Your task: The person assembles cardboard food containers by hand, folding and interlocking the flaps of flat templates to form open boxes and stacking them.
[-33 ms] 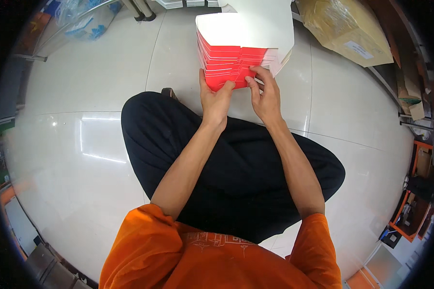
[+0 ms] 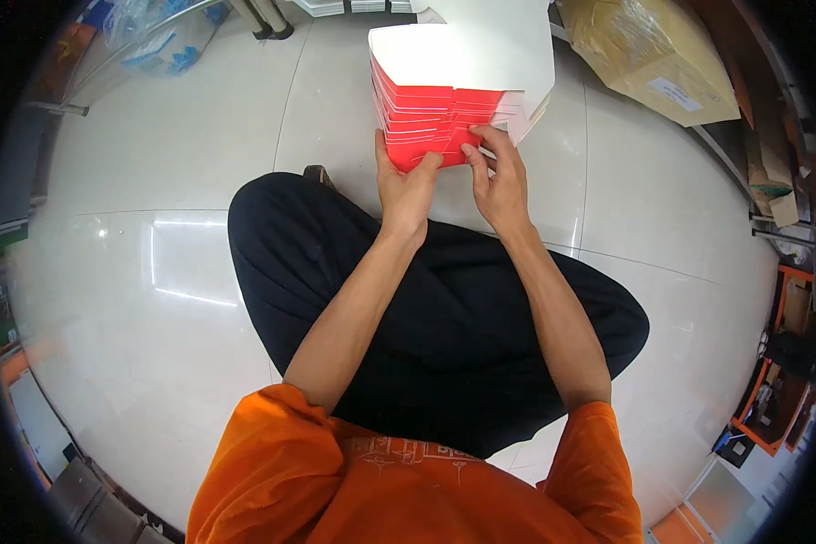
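A stack of red and white card sheets (image 2: pixel 417 104) lies just beyond my legs, its red edges fanned in uneven layers toward me. The broad white top sheet (image 2: pixel 490 50) spreads away toward the upper edge of the view. My left hand (image 2: pixel 405 190) is closed around the near left corner, thumb on the red face and fingers along the side. At the near right corner, my right hand (image 2: pixel 500 186) pinches a red flap between thumb and bent forefinger. Its other fingers are curled, partly hidden behind the thumb.
I sit with crossed legs in black trousers (image 2: pixel 426 344) on a glossy tiled floor (image 2: pixel 136 281). A plastic-wrapped brown carton (image 2: pixel 671 68) stands at the far right. Metal legs (image 2: pixel 267 20) and a clear plastic bag (image 2: pixel 168 41) are at the far left. Orange shelving (image 2: pixel 775 363) lines the right.
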A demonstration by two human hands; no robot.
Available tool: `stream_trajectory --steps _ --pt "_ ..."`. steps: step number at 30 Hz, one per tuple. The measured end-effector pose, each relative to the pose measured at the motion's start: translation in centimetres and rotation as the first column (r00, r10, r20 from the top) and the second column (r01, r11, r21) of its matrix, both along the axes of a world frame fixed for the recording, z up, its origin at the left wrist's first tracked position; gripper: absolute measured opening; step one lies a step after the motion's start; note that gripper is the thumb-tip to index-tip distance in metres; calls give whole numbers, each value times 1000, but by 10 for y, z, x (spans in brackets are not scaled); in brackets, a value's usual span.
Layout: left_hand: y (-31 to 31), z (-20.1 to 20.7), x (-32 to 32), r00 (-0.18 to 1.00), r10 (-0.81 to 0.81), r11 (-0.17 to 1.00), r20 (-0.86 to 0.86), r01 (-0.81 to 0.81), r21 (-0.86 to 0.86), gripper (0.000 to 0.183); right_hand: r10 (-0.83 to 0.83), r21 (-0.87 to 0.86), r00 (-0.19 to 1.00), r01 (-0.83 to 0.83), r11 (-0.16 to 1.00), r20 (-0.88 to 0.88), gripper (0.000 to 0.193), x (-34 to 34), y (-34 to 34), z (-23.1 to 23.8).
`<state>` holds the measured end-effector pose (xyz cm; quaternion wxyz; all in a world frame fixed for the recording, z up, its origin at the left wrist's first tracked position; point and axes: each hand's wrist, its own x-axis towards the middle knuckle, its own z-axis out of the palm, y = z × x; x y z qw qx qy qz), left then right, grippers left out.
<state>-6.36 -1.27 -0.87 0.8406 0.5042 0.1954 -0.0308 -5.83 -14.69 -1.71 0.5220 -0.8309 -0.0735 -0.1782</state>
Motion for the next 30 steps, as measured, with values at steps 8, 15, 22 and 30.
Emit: stream_trajectory --steps 8,15,22,30 --pt "2 -3 0 1000 -4 999 21 3 35 92 14 -2 1000 -14 1000 0 21 1 0 1" --pt "5 -3 -6 993 -58 995 105 49 89 89 10 -134 997 0 991 74 20 0 -2 7" --pt "6 7 -8 985 -76 984 156 48 172 82 20 -176 997 -6 984 80 21 -2 -4 13" --pt "9 0 -6 980 -67 970 187 20 244 64 11 -190 996 5 982 85 23 0 1 6"
